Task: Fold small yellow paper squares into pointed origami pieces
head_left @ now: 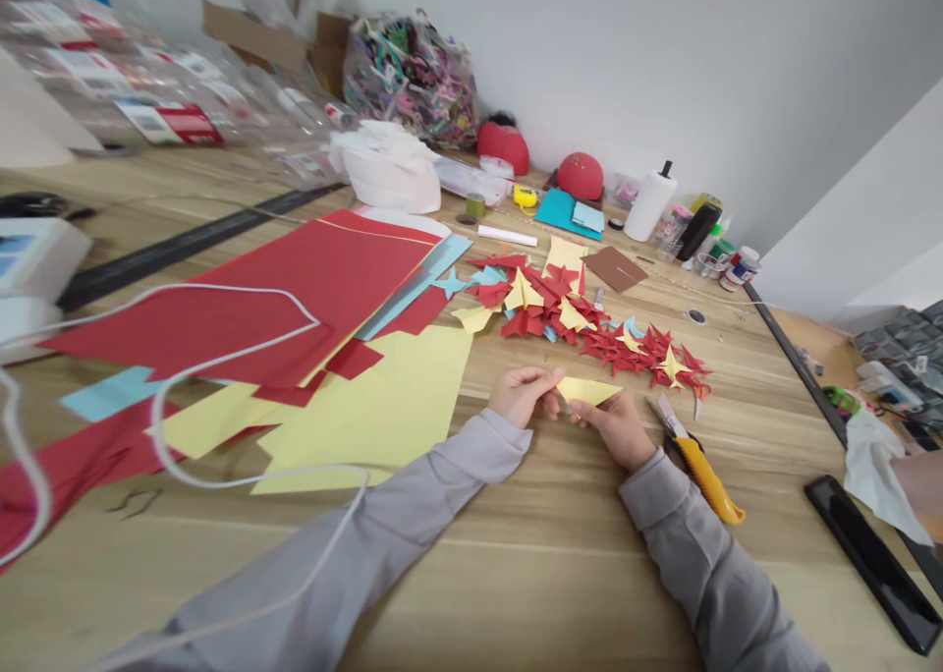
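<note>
A small folded piece of yellow paper (587,390) is held between both hands above the wooden table. My left hand (522,395) pinches its left end between thumb and fingers. At the lower right edge, my right hand (617,424) grips the same piece, thumb on top; the fingers underneath are partly hidden. Just beyond the hands lies a heap of folded paper stars (626,346), mostly red with some yellow and blue. An orange utility knife (705,476) with its blade out rests on the table right of my right hand.
Large red paper sheets (257,279) and a yellow sheet (383,397) lie to the left, crossed by a white cable (250,477). A black tray (873,559) sits at the right edge. Bottles, including a white one (651,205), and a bag of colourful items (413,78) stand along the wall.
</note>
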`<move>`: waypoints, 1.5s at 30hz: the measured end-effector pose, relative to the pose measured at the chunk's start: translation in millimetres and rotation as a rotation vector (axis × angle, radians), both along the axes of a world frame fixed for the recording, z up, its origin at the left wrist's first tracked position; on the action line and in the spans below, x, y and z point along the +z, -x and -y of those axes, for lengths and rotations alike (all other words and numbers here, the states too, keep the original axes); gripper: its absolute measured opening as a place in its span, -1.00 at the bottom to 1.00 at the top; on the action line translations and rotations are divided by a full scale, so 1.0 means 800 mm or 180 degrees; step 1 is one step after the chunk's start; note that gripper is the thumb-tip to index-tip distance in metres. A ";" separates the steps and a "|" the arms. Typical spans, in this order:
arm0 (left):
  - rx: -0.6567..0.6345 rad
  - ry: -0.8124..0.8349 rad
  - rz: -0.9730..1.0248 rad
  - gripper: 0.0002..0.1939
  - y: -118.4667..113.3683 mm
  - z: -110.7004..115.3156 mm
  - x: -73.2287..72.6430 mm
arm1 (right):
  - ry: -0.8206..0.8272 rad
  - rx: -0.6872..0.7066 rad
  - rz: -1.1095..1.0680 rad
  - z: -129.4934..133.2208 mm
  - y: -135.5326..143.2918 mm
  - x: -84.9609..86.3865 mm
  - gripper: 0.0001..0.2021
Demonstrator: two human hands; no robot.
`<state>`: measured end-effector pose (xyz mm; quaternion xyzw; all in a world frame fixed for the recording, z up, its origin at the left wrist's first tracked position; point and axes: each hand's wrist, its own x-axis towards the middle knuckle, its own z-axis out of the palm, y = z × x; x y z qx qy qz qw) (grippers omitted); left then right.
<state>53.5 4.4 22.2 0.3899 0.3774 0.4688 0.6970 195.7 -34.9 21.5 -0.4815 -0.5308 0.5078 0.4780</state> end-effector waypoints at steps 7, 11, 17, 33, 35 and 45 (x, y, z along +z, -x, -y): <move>0.0188 0.0202 0.0410 -0.57 -0.001 -0.002 0.004 | 0.0008 -0.0114 0.0048 0.000 -0.003 0.002 -0.77; 0.0304 -0.0123 0.0268 -0.59 -0.002 -0.003 -0.003 | -0.0014 -0.0158 -0.0046 -0.001 -0.004 -0.002 -0.78; 0.0299 -0.0192 0.0024 -0.64 0.000 -0.003 -0.003 | 0.0008 -0.0155 -0.0020 -0.002 -0.006 -0.006 -0.78; 0.0235 -0.0191 0.0154 -0.65 0.001 -0.002 0.001 | -0.0054 -0.0181 0.0079 -0.002 -0.004 -0.007 -0.81; 0.0222 -0.0179 0.0148 -0.64 0.000 -0.001 0.001 | -0.0055 -0.0218 0.0053 -0.003 -0.005 -0.008 -0.81; -0.0332 -0.0400 -0.0241 -0.66 -0.001 0.004 0.001 | -0.0119 0.0092 -0.0055 -0.004 -0.006 -0.008 -0.78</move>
